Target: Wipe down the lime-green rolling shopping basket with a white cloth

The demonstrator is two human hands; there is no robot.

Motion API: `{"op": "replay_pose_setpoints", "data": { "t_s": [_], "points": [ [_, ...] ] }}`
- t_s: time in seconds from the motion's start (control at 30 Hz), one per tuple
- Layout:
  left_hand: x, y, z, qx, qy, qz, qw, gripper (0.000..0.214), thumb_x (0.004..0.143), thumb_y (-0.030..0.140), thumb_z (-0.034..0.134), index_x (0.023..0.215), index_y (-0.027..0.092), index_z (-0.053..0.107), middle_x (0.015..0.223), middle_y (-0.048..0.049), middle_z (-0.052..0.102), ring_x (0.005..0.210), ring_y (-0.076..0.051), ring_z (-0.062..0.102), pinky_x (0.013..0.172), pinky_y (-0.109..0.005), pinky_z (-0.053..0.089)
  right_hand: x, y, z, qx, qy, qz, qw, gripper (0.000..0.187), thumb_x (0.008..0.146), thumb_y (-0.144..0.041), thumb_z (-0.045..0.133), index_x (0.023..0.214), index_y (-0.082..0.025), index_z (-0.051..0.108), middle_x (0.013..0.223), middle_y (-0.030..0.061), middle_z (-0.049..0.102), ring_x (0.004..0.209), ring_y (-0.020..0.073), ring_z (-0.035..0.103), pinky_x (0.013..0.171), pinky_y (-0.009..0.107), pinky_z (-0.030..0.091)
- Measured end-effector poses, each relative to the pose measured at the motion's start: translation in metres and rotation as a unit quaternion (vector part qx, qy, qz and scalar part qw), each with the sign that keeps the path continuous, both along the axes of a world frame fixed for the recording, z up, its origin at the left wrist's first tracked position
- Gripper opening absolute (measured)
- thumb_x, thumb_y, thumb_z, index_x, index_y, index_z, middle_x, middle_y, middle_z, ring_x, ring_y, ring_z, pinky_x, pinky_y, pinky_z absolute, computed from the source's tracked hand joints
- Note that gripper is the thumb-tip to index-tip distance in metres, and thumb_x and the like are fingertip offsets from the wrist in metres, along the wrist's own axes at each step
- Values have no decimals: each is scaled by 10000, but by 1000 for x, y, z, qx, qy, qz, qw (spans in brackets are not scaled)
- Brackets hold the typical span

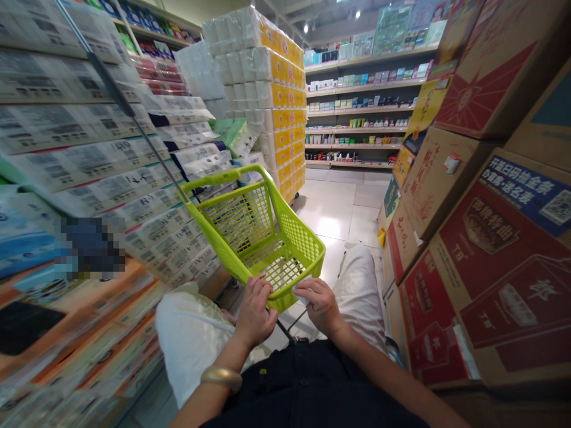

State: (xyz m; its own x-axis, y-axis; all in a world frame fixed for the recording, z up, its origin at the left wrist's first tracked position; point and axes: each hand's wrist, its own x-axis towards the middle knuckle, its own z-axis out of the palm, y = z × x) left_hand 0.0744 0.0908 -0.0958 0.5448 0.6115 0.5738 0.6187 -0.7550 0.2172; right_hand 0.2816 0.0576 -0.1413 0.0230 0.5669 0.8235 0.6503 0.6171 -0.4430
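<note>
A lime-green plastic shopping basket (285, 229) stands tilted on the floor just in front of me, empty inside, its handle raised. My left hand (255, 309) has its fingers curled over the basket's near rim. My right hand (319, 302) is closed on the same rim a little to the right, with something small and white pinched under its fingers. A gold bangle (222, 376) sits on my left wrist. My knees in white trousers (362, 285) flank the basket.
Stacked tissue packs (102, 172) fill the left side. Red and brown cartons (482, 238) are piled close on the right. A tall stack of toilet-paper packs (267, 101) stands behind the basket. A tiled aisle (343, 202) runs toward far shelves (361, 107).
</note>
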Motion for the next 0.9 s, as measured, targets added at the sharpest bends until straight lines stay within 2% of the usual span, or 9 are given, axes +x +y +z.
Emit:
{"op": "replay_pose_setpoints", "data": {
  "t_s": [0.1,0.23,0.33,0.4,0.53,0.6,0.8,0.9],
  "points": [
    [-1,0,1,-5,3,2,1000,317,656,106,501,952,214,537,1021,-97,611,1256,-329,487,1144,-591,338,4,1,-1,-4,4,6,1000,431,800,11,503,982,-282,761,941,22,751,890,187,662,810,349,553],
    [0,0,1,-10,3,6,1000,328,649,108,505,956,217,547,1021,-93,614,1254,-329,494,1145,-590,339,28,10,-1,-42,107,-77,990,315,832,-64,556,931,-270,772,936,38,747,886,196,671,820,356,563],
    [1,0,0,-8,1,4,1000,318,651,110,505,947,218,542,1014,-91,614,1258,-328,490,1146,-588,336,28,10,-2,-58,137,-104,983,312,817,-65,553,914,-263,774,925,43,740,873,199,669,805,352,568],
    [1,1,0,-3,-1,1,1000,307,656,113,503,942,219,533,1009,-92,612,1257,-328,487,1144,-588,336,16,6,-3,-55,115,-78,989,349,800,-43,543,932,-270,773,932,44,735,874,195,667,791,343,572],
    [0,1,-1,3,0,-2,1000,302,665,113,494,947,217,513,1008,-96,602,1258,-328,479,1143,-595,331,-6,-2,-3,-33,32,33,998,397,803,-15,516,970,-276,766,918,39,735,846,181,663,754,320,571],
    [0,1,-1,-1,3,-2,1000,304,668,114,494,953,217,513,1014,-95,599,1261,-328,478,1145,-594,329,-5,-2,-3,-32,22,40,998,366,822,-31,528,953,-275,768,903,35,739,831,179,663,746,320,567],
    [1,1,-1,6,-5,-5,1000,297,668,109,498,947,213,509,1006,-96,603,1254,-328,483,1146,-590,332,27,11,-6,-73,164,-83,980,246,843,-108,581,902,-253,771,893,44,731,825,184,677,761,317,577],
    [1,0,-1,9,-5,-6,1000,299,669,104,496,946,214,502,1001,-93,599,1255,-324,481,1148,-579,330,25,12,-10,-75,179,-98,976,245,846,-115,575,920,-243,770,898,50,723,825,185,681,752,307,581]
  ]
}}
